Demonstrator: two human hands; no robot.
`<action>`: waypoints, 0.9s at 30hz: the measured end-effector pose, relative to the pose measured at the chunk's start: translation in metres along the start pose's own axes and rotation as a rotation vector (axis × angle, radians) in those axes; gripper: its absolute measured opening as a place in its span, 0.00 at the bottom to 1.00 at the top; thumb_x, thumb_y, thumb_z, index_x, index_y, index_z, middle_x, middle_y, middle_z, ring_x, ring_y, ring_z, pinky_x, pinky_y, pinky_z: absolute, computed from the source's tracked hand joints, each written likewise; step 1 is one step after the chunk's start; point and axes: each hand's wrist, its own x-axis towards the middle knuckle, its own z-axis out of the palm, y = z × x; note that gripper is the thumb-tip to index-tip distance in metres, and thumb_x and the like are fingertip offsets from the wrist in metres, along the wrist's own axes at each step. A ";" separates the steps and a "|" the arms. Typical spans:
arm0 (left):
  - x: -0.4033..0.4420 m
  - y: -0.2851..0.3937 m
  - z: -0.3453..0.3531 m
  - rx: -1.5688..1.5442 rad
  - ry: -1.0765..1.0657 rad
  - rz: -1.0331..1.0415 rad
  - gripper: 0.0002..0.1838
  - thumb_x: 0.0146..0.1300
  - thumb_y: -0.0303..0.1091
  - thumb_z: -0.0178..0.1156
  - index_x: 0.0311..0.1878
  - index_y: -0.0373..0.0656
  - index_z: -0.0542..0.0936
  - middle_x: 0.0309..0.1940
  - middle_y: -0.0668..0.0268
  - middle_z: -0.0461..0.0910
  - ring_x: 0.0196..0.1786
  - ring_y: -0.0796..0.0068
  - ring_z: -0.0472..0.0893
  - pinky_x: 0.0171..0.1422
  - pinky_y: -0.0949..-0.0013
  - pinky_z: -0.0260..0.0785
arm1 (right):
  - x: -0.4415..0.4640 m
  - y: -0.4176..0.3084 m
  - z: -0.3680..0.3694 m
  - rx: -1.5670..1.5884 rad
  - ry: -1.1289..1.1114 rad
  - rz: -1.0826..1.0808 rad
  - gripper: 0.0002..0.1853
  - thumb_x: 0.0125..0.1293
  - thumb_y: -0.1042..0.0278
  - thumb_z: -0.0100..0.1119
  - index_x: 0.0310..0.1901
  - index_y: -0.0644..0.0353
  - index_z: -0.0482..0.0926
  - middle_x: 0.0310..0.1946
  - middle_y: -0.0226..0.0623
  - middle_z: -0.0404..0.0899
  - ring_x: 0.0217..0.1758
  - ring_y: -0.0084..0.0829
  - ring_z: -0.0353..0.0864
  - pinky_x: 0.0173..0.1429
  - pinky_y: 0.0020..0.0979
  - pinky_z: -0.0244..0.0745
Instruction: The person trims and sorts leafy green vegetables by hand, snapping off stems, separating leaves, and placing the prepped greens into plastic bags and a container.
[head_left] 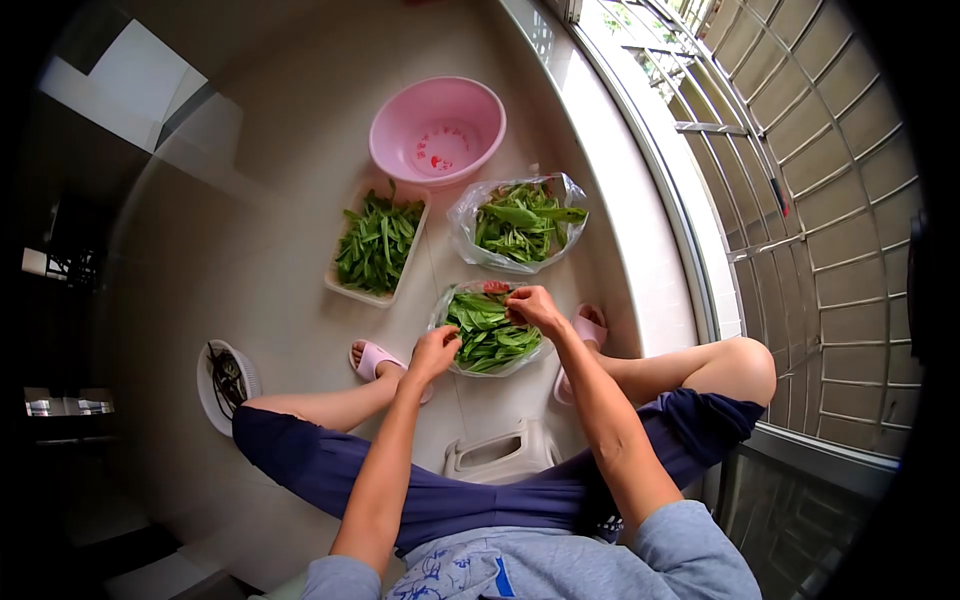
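Leafy greens [487, 338] sit in the nearest plastic bag [545, 345], on the floor [290, 350] between the slippered feet. Left hand [436, 352] at the bag's left side, fingers curled at the leaf edge; cannot tell if they pinch a leaf. Right hand [537, 308] over the upper right of the pile, fingers bent, tips drawn inward; too small to tell whether anything is between them. Second bag [515, 264] of greens lies farther out, tray [385, 297] of leaves beside it, pink basin [437, 130] beyond.

Handling, my judgement: light fingertip contact suits thin leaves, since squeezing likely bruises them. Best to lift few at once, from the top, so tangled ones separate. Soft bag rim could fold in or snag; a steadying left hand would help.
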 end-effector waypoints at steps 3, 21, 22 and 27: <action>-0.006 0.004 -0.003 -0.297 0.012 0.015 0.15 0.50 0.34 0.54 0.41 0.39 0.74 0.33 0.62 0.76 0.36 0.75 0.75 0.41 0.74 0.66 | -0.038 -0.060 0.002 0.175 -0.207 0.087 0.07 0.55 0.70 0.51 0.32 0.65 0.72 0.20 0.34 0.74 0.20 0.21 0.72 0.22 0.19 0.69; -0.084 0.084 -0.025 -1.206 -0.073 -0.049 0.07 0.53 0.28 0.53 0.35 0.36 0.73 0.25 0.64 0.76 0.29 0.78 0.76 0.39 0.78 0.67 | -0.132 -0.131 -0.015 0.120 -0.060 -0.197 0.19 0.59 0.64 0.47 0.49 0.65 0.62 0.34 0.38 0.74 0.23 0.22 0.73 0.25 0.17 0.66; -0.088 0.083 -0.027 -1.204 -0.062 -0.055 0.07 0.53 0.28 0.53 0.35 0.36 0.73 0.25 0.64 0.76 0.29 0.78 0.76 0.39 0.78 0.67 | -0.127 -0.127 -0.017 0.091 -0.027 -0.231 0.16 0.58 0.63 0.49 0.43 0.65 0.68 0.29 0.35 0.75 0.22 0.19 0.71 0.24 0.17 0.65; -0.095 0.082 -0.028 -1.425 -0.115 -0.050 0.06 0.52 0.27 0.52 0.33 0.36 0.73 0.23 0.65 0.75 0.27 0.77 0.75 0.38 0.76 0.67 | -0.154 -0.131 -0.002 -0.062 -0.176 -0.309 0.10 0.55 0.67 0.52 0.31 0.66 0.75 0.21 0.29 0.73 0.23 0.15 0.69 0.25 0.16 0.63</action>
